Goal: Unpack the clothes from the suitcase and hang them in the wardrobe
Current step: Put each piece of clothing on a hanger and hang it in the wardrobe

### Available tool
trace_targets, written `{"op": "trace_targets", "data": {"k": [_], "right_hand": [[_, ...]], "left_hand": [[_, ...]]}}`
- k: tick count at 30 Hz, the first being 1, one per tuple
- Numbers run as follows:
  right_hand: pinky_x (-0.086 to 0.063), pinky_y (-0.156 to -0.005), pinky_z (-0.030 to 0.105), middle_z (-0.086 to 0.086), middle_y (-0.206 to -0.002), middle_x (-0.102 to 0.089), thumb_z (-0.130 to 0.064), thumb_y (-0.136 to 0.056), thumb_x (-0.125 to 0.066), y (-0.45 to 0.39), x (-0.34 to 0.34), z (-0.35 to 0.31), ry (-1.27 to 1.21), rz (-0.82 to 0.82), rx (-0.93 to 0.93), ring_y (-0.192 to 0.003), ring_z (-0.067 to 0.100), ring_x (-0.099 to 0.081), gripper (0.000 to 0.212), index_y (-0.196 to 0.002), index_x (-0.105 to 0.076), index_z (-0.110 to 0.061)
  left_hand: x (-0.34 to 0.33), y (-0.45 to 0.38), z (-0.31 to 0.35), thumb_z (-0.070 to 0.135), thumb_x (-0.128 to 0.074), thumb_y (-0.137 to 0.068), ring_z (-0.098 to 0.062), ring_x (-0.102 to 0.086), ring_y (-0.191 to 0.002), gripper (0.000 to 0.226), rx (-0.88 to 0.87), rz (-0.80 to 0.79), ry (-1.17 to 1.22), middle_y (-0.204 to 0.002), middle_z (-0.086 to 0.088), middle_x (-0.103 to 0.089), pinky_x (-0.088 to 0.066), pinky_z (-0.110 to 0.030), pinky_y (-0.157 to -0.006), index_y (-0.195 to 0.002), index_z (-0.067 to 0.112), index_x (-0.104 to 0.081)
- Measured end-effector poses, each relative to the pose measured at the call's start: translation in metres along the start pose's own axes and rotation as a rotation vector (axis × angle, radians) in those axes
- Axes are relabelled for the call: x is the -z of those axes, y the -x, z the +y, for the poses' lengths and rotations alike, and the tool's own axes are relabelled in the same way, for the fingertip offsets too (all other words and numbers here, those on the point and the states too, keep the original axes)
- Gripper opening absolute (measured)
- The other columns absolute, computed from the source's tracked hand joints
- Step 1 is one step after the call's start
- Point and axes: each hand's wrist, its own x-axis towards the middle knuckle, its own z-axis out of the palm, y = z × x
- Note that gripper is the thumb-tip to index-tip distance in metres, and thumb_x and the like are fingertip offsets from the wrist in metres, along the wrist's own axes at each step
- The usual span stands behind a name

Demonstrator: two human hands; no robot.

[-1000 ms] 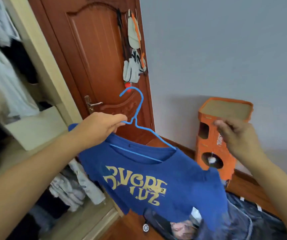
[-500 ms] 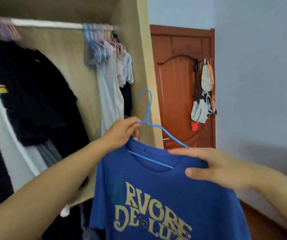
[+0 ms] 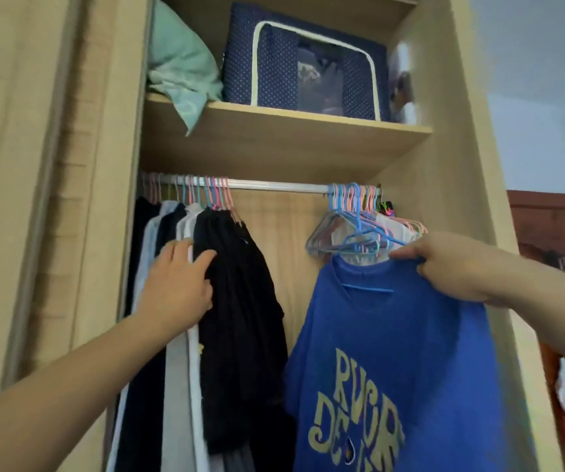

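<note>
Inside the pale wooden wardrobe [image 3: 444, 165], dark and light garments [image 3: 240, 301] are already hung at the left end of the metal rail [image 3: 274, 185]. The blue printed T-shirt [image 3: 393, 352], on its blue wire hanger [image 3: 368, 288], is held below the rail's right end, not yet hooked on. It is pinched at the shoulder by the right hand [image 3: 444, 264]; the hung garments are pressed leftward by the spread left hand [image 3: 178, 287]. Empty pastel hangers [image 3: 352, 226] crowd the right end.

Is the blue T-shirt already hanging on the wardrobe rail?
Cannot tell. The right hand grips the blue T-shirt at its shoulder, below the rail; its hanger's hook is lost among other hangers.
</note>
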Motion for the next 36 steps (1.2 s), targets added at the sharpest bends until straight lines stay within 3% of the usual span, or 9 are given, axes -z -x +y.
{"op": "trace_targets", "data": {"k": [2, 7, 13, 19, 22, 24, 26, 31, 36], "right_hand": [[-0.044, -0.101, 0.028, 0.005, -0.143, -0.055, 0.000, -0.093, -0.038, -0.043, -0.010, -0.023, 0.078, -0.014, 0.021, -0.126, 0.028, -0.053, 0.060, -0.140, -0.056, -0.032], [-0.043, -0.104, 0.033, 0.010, -0.142, -0.056, -0.001, -0.095, -0.040, -0.160, -0.024, -0.084, 0.187, 0.036, 0.086, -0.127, 0.030, -0.054, 0.051, -0.140, -0.057, -0.018], [-0.045, -0.103, 0.031, 0.011, -0.140, -0.057, -0.008, -0.098, -0.044, -0.286, -0.033, -0.147, 0.103, 0.096, 0.089, -0.125, 0.031, -0.056, 0.040, -0.135, -0.058, -0.006], [-0.057, -0.083, 0.041, 0.021, -0.131, -0.059, 0.000, -0.096, -0.044, -0.326, -0.081, -0.159, -0.036, -0.068, 0.122, -0.111, 0.038, -0.063, 0.039, -0.133, -0.055, -0.002], [-0.050, -0.057, 0.031, 0.021, -0.108, -0.060, -0.003, -0.097, -0.045, -0.310, -0.095, -0.154, -0.244, 0.092, 0.071, -0.078, 0.034, -0.061, 0.016, -0.111, -0.054, -0.001], [-0.042, -0.063, 0.028, 0.018, -0.100, -0.057, -0.015, -0.104, -0.043, -0.296, -0.109, -0.149, -0.368, 0.164, 0.032, -0.077, 0.030, -0.055, 0.017, -0.100, -0.054, -0.002], [-0.046, -0.067, 0.032, 0.018, -0.103, -0.058, -0.025, -0.108, -0.037, -0.287, -0.126, -0.155, -0.602, 0.060, -0.004, -0.088, 0.031, -0.058, 0.030, -0.112, -0.056, -0.002], [-0.055, -0.092, 0.054, 0.024, -0.111, -0.066, -0.001, -0.098, -0.048, -0.273, -0.125, -0.234, -0.953, -0.193, 0.172, -0.098, 0.037, -0.066, 0.028, -0.124, -0.055, 0.002], [-0.053, -0.089, 0.063, 0.025, -0.088, -0.065, 0.012, -0.080, -0.048, -0.265, -0.116, -0.289, -0.990, -0.286, 0.333, -0.087, 0.043, -0.067, 0.016, -0.087, -0.059, 0.003]], "left_hand": [[-0.006, 0.005, -0.030, 0.028, -0.069, -0.085, -0.048, -0.029, -0.141, 0.066, 0.091, 0.049, -0.064, -0.152, -0.027, -0.036, -0.032, -0.060, -0.114, -0.148, 0.017, -0.050], [-0.011, -0.021, -0.077, 0.036, -0.058, -0.090, -0.050, -0.012, -0.149, 0.077, 0.202, 0.240, -0.167, -0.163, -0.024, -0.015, -0.015, -0.066, -0.116, -0.159, 0.020, -0.028], [-0.029, -0.047, -0.100, 0.024, -0.044, -0.082, -0.048, -0.016, -0.149, 0.078, 0.308, 0.368, -0.201, -0.160, -0.023, -0.026, -0.021, -0.070, -0.109, -0.158, 0.015, -0.029], [-0.031, -0.046, -0.104, 0.016, -0.045, -0.078, -0.047, -0.018, -0.149, 0.081, 0.300, 0.389, -0.272, -0.160, -0.023, -0.026, -0.027, -0.068, -0.108, -0.158, 0.014, -0.029], [-0.031, -0.044, -0.105, 0.013, -0.050, -0.080, -0.047, -0.016, -0.150, 0.081, 0.297, 0.367, -0.267, -0.161, -0.023, -0.023, -0.028, -0.069, -0.108, -0.158, 0.015, -0.026], [-0.031, -0.044, -0.104, 0.017, -0.044, -0.079, -0.047, -0.016, -0.150, 0.081, 0.290, 0.367, -0.266, -0.161, -0.023, -0.023, -0.028, -0.070, -0.108, -0.158, 0.015, -0.026], [-0.032, -0.044, -0.104, 0.017, -0.043, -0.080, -0.046, -0.015, -0.150, 0.080, 0.289, 0.371, -0.257, -0.161, -0.023, -0.022, -0.027, -0.070, -0.108, -0.158, 0.015, -0.026], [-0.031, -0.044, -0.103, 0.015, -0.046, -0.080, -0.048, -0.015, -0.149, 0.080, 0.277, 0.385, -0.250, -0.161, -0.024, -0.022, -0.026, -0.071, -0.107, -0.157, 0.013, -0.028], [-0.032, -0.043, -0.101, 0.013, -0.043, -0.081, -0.048, -0.015, -0.150, 0.077, 0.275, 0.387, -0.250, -0.160, -0.025, -0.024, -0.026, -0.069, -0.107, -0.157, 0.012, -0.030]]}}
